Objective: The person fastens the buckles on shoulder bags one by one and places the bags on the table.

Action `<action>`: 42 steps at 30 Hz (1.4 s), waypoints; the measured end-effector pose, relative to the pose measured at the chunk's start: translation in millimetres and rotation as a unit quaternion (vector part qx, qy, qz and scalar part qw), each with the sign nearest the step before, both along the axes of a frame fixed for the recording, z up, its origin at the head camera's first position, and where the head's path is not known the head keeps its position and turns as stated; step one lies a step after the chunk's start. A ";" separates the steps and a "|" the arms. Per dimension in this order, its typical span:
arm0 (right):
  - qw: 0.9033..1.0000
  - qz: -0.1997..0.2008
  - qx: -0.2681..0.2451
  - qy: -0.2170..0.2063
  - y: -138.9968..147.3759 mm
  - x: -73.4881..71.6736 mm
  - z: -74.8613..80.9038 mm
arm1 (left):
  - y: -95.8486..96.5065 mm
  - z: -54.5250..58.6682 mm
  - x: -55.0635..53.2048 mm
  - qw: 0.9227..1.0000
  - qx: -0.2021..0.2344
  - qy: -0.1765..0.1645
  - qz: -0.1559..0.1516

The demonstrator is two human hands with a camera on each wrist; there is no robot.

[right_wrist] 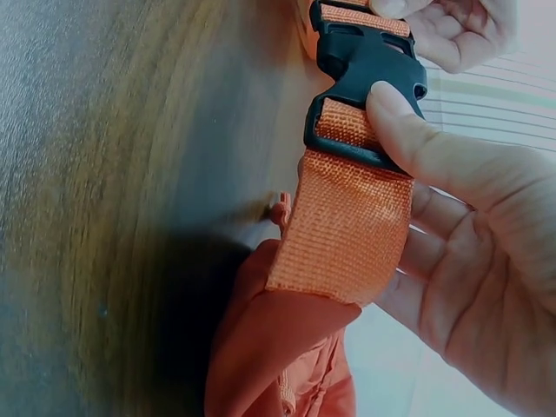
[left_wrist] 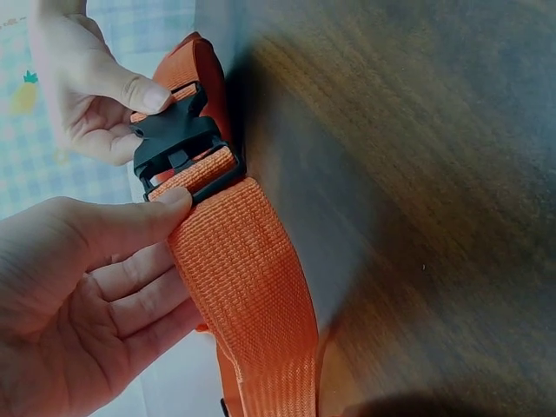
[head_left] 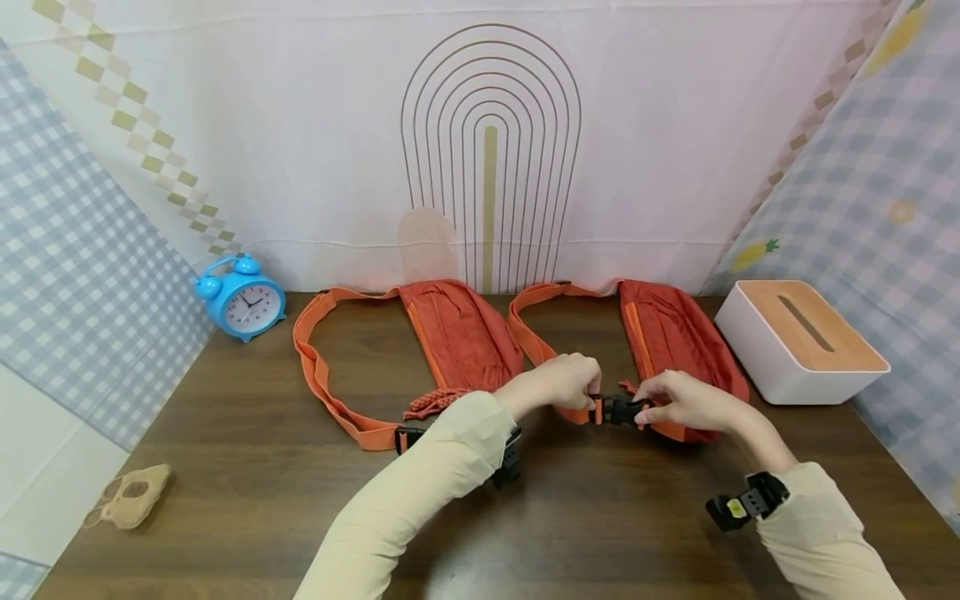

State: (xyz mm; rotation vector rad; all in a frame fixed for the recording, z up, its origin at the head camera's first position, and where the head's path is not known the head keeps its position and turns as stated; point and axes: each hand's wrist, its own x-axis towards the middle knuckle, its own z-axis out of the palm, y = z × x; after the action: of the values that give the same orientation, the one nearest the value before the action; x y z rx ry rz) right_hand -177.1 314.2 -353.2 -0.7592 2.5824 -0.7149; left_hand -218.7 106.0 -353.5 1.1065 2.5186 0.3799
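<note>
A black side-release buckle (head_left: 622,410) is held up between both hands, on the orange strap of the right-hand red waist bag (head_left: 678,333). My left hand (head_left: 562,383) pinches the buckle's strap end, thumb on the orange webbing (left_wrist: 248,278) in the left wrist view. On the other half of the buckle, my right hand (head_left: 686,402) grips with its thumb pressed on the black plastic (right_wrist: 369,65). The two halves are together; whether they are fully locked I cannot tell. A second red waist bag (head_left: 465,329) lies to the left, its buckle partly hidden by my left sleeve.
At the back left stands a blue alarm clock (head_left: 251,304). A white tissue box (head_left: 795,375) with a wooden lid sits right of the bags. Near the table's left edge lies a small beige pouch (head_left: 135,496). Cloth hangings border the brown table (head_left: 247,508).
</note>
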 end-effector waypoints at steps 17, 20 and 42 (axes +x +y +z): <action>0.999 -0.018 -0.018 0.023 -9.0 -2.8 -4.8 | -8.5 -0.9 0.8 0.999 0.020 0.032 0.005; 0.999 -0.024 -0.020 0.024 -12.0 -3.1 -4.9 | -10.2 -1.7 0.9 0.999 0.026 0.040 0.008; 0.997 -0.046 -0.047 0.046 -29.9 -1.8 -12.5 | -23.8 -3.3 1.5 0.996 0.063 0.051 0.036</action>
State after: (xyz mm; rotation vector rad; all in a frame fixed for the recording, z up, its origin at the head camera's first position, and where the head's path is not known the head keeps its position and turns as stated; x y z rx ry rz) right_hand -178.9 284.3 -365.7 -0.7224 2.6981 -0.8537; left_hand -217.2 82.2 -356.8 1.1102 2.6606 0.5205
